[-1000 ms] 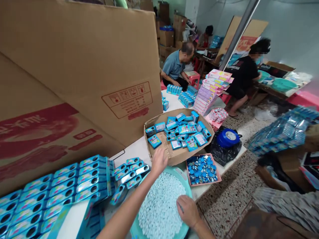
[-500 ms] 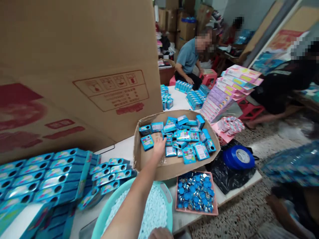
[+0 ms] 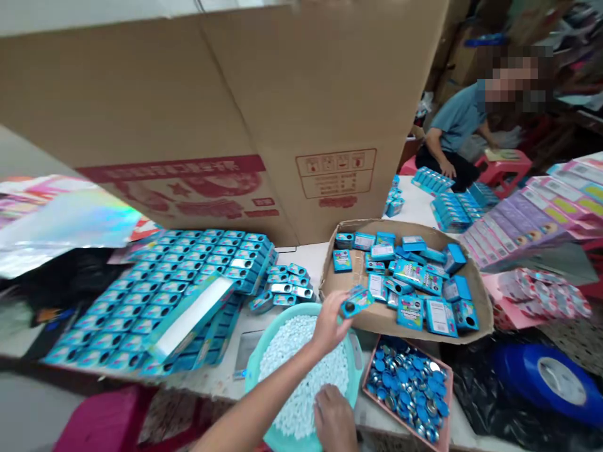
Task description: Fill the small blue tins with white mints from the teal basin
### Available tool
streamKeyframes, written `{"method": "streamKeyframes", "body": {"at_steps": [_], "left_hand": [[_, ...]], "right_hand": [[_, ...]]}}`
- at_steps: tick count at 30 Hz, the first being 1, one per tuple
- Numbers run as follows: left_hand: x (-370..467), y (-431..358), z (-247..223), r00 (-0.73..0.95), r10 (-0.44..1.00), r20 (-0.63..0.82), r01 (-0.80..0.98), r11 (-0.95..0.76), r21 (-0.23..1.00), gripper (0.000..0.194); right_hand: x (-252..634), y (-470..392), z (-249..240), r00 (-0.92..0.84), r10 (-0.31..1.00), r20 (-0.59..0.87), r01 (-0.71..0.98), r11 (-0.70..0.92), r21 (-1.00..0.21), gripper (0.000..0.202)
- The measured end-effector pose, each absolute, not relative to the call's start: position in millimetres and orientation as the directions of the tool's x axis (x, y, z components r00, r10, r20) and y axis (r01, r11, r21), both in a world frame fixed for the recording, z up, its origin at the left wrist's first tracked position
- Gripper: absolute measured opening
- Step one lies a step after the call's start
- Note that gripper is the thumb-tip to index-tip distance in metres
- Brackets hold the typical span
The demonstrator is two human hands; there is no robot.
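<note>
My left hand (image 3: 330,323) grips a small blue printed box (image 3: 357,302) with a dark round hole in it, held at the near left rim of a cardboard tray (image 3: 327,263). More boxes of the same kind (image 3: 411,311) lie jumbled inside that tray. Below, my right hand (image 3: 334,417) rests with curled fingers in small pale tablets (image 3: 296,339), which fill a turquoise basin (image 3: 254,370). Whether it pinches any of them is hidden. My left forearm passes across the basin.
Rows of blue boxes (image 3: 155,292) stand on the left, an open long box (image 3: 193,317) lying over them. A pink tray (image 3: 447,408) holds blue and silver caps. A big carton (image 3: 226,113) rises behind. Blue tape (image 3: 546,383) lies right; a seated person (image 3: 456,125) is beyond.
My left hand has come out of the cardboard tray, back towards the basin, with a small blue box in it. My right hand shows more fully over the tablets. The view has swung left.
</note>
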State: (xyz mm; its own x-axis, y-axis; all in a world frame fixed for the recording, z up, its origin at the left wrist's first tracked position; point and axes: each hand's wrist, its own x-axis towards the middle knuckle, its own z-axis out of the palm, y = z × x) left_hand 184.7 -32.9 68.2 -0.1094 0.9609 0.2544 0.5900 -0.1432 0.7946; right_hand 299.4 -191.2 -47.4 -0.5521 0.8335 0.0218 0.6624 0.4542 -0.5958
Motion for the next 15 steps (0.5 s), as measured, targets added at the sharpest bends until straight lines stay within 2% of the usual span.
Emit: {"method": "streamKeyframes", "body": {"at_steps": [1,3,5,6,8,10,12,15], "left_hand": [[185,-58,76,-0.223,0.952,0.209,0.492,-0.075,0.867,0.042],[185,-103,89,-0.468,0.884,0.019,0.237,0.104,0.966,0.04],[185,-139,97,-0.641,0.73,-0.238,-0.104,0.225,0.969,0.042],[184,-152,99,-0.666,0.64,-0.382,-0.295,0.245,0.924,0.043],[179,-172,102,-0.585,0.509,-0.631,-0.621,0.219,0.753,0.046],[168,-184,103,-0.417,0.482,-0.771,-0.811,0.185,0.555,0.049],[151,-195,106,-0.264,0.513,-0.817,-0.887,0.203,0.415,0.051],[115,-214,111,-0.115,0.584,-0.804,-0.908,0.266,0.323,0.051]], "right_hand": [[301,-189,-50,-0.543,0.839,0.039,0.659,0.455,-0.599,0.023],[305,-184,-58,-0.511,0.853,0.104,0.664,0.469,-0.582,0.029],[308,-174,-69,-0.477,0.863,0.169,0.681,0.484,-0.549,0.031],[308,-167,-74,-0.459,0.869,0.188,0.695,0.482,-0.533,0.031],[307,-150,-80,-0.428,0.883,0.191,0.722,0.462,-0.515,0.032],[302,-130,-82,-0.41,0.897,0.169,0.746,0.436,-0.504,0.032],[291,-114,-84,-0.401,0.905,0.142,0.762,0.415,-0.497,0.035],[272,-105,-94,-0.366,0.922,0.124,0.772,0.375,-0.513,0.038]]}}
